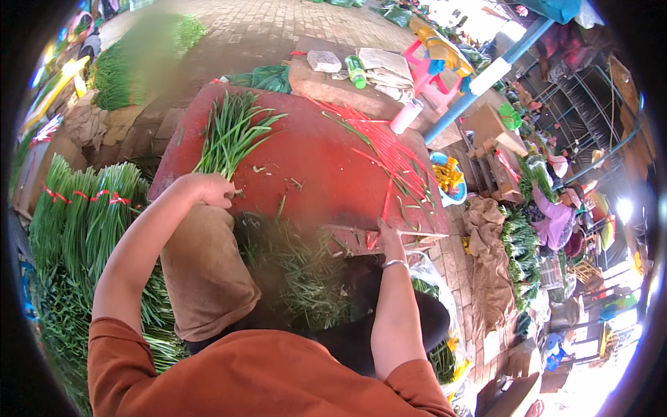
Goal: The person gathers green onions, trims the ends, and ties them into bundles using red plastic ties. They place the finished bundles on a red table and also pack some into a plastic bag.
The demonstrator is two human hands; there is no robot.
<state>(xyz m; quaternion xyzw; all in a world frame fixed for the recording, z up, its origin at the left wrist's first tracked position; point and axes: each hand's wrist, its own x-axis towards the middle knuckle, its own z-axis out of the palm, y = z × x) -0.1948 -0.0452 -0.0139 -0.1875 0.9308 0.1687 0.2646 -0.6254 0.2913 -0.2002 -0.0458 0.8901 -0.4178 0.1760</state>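
Observation:
My left hand grips the cut ends of a bunch of long green leafy stalks, which lies on the left part of a red tabletop. At the table's near right edge my right hand holds a red tie strip, its lower end hanging by the fingers. More red strips lie spread across the table's right side, with some green stalks among them. Loose leaf scraps are scattered before me. A dark blur covers part of the view near my lap.
Bunches tied with red strips stand at the left. Behind the table are a wooden board with a green bottle and a pink tumbler. A blue basin and a blue pole stand right. Trimmings lie below. A person works far right.

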